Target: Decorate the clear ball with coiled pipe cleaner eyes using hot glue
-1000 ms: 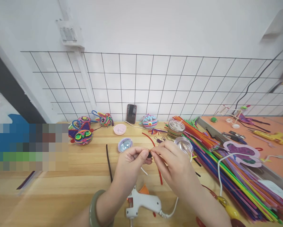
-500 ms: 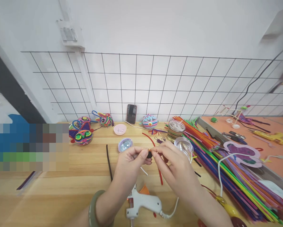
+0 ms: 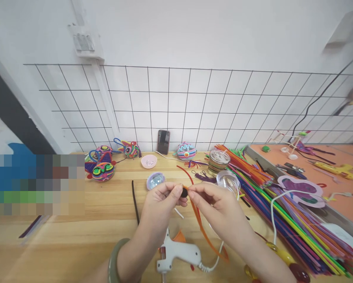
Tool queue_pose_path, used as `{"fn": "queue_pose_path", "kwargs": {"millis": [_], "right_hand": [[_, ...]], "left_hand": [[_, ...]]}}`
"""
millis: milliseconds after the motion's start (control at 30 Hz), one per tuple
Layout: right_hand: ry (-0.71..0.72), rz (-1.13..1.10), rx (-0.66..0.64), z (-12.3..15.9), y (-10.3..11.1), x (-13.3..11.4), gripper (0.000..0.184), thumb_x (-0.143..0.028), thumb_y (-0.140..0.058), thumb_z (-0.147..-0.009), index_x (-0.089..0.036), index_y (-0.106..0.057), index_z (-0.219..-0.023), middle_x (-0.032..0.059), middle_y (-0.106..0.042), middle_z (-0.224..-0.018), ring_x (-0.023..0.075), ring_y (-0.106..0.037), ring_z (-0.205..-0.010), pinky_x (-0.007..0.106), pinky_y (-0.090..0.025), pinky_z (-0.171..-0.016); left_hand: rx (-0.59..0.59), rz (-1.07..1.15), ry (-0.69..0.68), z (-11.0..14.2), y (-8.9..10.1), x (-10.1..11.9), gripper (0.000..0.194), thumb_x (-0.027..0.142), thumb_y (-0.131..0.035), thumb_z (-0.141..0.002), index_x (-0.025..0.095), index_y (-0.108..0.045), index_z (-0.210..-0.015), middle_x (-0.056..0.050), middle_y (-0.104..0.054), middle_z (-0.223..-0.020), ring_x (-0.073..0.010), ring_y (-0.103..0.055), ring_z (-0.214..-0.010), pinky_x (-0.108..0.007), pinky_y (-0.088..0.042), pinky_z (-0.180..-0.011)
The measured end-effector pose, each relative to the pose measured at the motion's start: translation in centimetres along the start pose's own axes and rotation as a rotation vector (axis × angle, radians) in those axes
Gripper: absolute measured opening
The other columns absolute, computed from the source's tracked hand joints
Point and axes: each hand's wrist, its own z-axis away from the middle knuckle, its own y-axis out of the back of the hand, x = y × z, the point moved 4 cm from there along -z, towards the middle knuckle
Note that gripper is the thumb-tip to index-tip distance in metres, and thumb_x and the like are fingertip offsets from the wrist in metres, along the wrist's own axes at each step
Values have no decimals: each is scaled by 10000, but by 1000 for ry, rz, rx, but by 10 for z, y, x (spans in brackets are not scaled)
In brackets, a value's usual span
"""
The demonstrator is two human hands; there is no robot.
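A small round black coil (image 3: 184, 192) is pinched between the thumb and fingers of my left hand (image 3: 164, 202). Close beside it, the fingertips of my right hand (image 3: 213, 202) are pressed together on an orange pipe cleaner (image 3: 205, 232), whose tail curves down toward the table. The orange end meets the coil's upper edge; whether it is attached there I cannot tell. A red pipe cleaner (image 3: 185, 170) lies behind my fingers. Below my hands, a white glue gun (image 3: 182, 251) lies on the wooden table.
A bundle of coloured pipe cleaners (image 3: 282, 220) fills the right side. Behind my hands stand a lilac bowl (image 3: 156, 181), a pink bowl (image 3: 148, 161), a round clear container (image 3: 219, 162) and a phone (image 3: 163, 142). Wrapped colourful ornaments (image 3: 103, 171) sit at the back left.
The orange pipe cleaner's long tail now hangs below my right fingertips, where it did not show before. The black coil shows more fully in my left fingers. Both hands stay close together.
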Motion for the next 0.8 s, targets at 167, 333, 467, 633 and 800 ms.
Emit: {"fn": "queue_pose_path", "kwargs": {"millis": [167,333,467,633,800], "right_hand": [[-55,-131,-9,-2,0,-1,155,-228,-541,-829,-181,-688,-816,11,-685,-730,145,-620,-667,246,-506,-610],[-76,-150,-10,-2,-2,2,141,-248,-565,-816,-187,-688,-785,16,-699,-765,150,-629,-700,243,-508,-638],[-95,-127,-24,-2,-2,4,173,-270,-552,-827,-181,-662,-728,21,-672,-761,143,-593,-693,231,-472,-620],[-169,-149,-62,-3,-2,4,195,-282,-521,-844,-167,-602,-710,-28,-534,-573,100,-458,-519,202,-372,-485],[-209,-140,-72,-6,1,6,206,-295,-508,-853,-175,-563,-695,-55,-458,-498,96,-417,-487,206,-346,-484]], "left_hand": [[5,-16,-22,1,0,2,157,276,-699,-677,127,-648,-682,-3,-620,-618,-89,-556,-559,-202,-462,-589],[13,-50,-39,1,-2,3,156,270,-708,-666,127,-648,-677,-5,-626,-605,-89,-556,-560,-198,-458,-588],[10,-31,-24,1,-1,0,166,281,-712,-665,126,-652,-675,-1,-618,-583,-83,-548,-552,-194,-454,-591],[-48,35,21,1,-3,-1,170,287,-708,-679,124,-668,-703,-25,-641,-654,-98,-561,-603,-218,-468,-628],[-105,97,98,1,-5,0,232,347,-636,-749,121,-685,-761,-72,-659,-776,-129,-575,-681,-248,-476,-624]]}}
